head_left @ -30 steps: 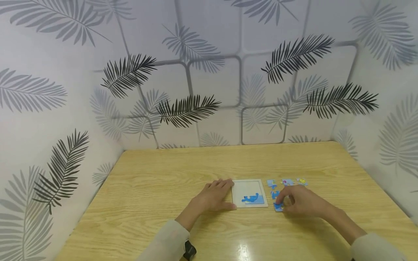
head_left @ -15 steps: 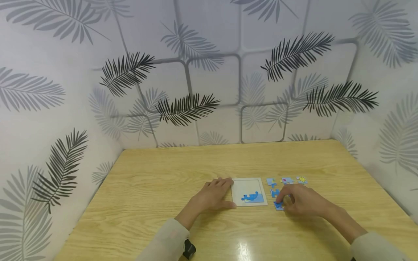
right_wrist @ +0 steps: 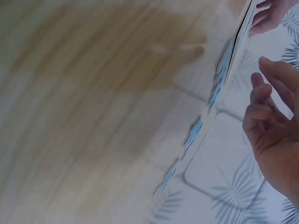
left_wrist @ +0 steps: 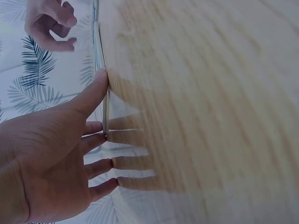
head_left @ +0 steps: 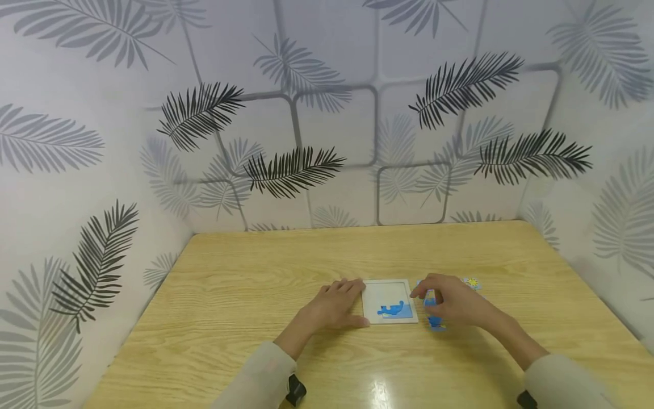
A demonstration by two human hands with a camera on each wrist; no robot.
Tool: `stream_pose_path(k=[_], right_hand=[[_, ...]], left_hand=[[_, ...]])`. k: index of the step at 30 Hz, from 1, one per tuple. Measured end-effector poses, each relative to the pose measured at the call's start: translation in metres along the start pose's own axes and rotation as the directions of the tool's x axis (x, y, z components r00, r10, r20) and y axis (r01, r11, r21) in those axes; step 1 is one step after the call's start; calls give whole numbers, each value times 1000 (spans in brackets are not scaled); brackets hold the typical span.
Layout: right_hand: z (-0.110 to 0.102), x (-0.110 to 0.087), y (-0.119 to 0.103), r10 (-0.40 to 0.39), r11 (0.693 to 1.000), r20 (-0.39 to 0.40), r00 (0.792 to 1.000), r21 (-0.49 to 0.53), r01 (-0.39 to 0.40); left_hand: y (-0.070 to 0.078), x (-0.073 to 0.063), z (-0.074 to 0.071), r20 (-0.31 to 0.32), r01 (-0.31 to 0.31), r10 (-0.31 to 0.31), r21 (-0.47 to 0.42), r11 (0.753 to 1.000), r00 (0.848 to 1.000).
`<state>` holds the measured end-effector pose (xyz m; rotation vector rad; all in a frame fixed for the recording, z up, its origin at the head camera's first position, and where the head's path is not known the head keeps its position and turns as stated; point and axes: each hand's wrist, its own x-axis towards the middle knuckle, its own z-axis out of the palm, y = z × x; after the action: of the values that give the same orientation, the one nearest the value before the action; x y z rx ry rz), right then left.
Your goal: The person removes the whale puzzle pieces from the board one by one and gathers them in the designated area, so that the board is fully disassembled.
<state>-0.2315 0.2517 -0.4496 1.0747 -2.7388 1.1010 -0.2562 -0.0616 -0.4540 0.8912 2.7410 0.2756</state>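
Note:
A square white puzzle tray (head_left: pixel 379 293) lies on the table, with blue joined puzzle pieces (head_left: pixel 392 309) in its lower right part. My left hand (head_left: pixel 333 307) rests at the tray's left edge, thumb and fingers spread along it; the left wrist view shows the thumb (left_wrist: pixel 96 91) touching that edge. Over the loose pieces right of the tray hovers my right hand (head_left: pixel 456 301). Its thumb and index finger stand apart, nothing visible between them. Just below it lies a blue puzzle piece (head_left: pixel 435 324). The hand partly hides other loose pieces.
A puzzle piece with a yellow sun (head_left: pixel 472 282) lies behind the right hand. Several loose pieces (right_wrist: pixel 192 132) show edge-on in the right wrist view. The wooden table (head_left: pixel 265 267) meets a leaf-patterned wall (head_left: pixel 337 199) at the back.
My right hand has lifted from the lower loose piece and moved up and left toward the tray, its fingers parting. That piece stays on the table. The left hand has not moved.

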Motion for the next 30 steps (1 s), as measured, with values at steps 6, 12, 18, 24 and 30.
stream_pose_path(k=[6,12,18,24,30], right_hand=[[20,26,-12,38,998,115,993,45,-44],[39,39,-20,31,1000,162,986,-2,-32],[42,45,-25,70,997,183,981,-35,-64],[41,45,-28,74,997,188,979,-50,-65],[43,46,-26,68,997,170,983,-43,-61]], left_hand=[[1,1,-2,2,13,-13,-5,1000,1000],[-1,2,1,5,6,-6,-5,1000,1000],[-6,5,6,-5,6,-6,8,1000,1000],[-3,3,4,0,8,-8,2,1000,1000],[0,0,-1,11,19,-19,10,1000,1000]])
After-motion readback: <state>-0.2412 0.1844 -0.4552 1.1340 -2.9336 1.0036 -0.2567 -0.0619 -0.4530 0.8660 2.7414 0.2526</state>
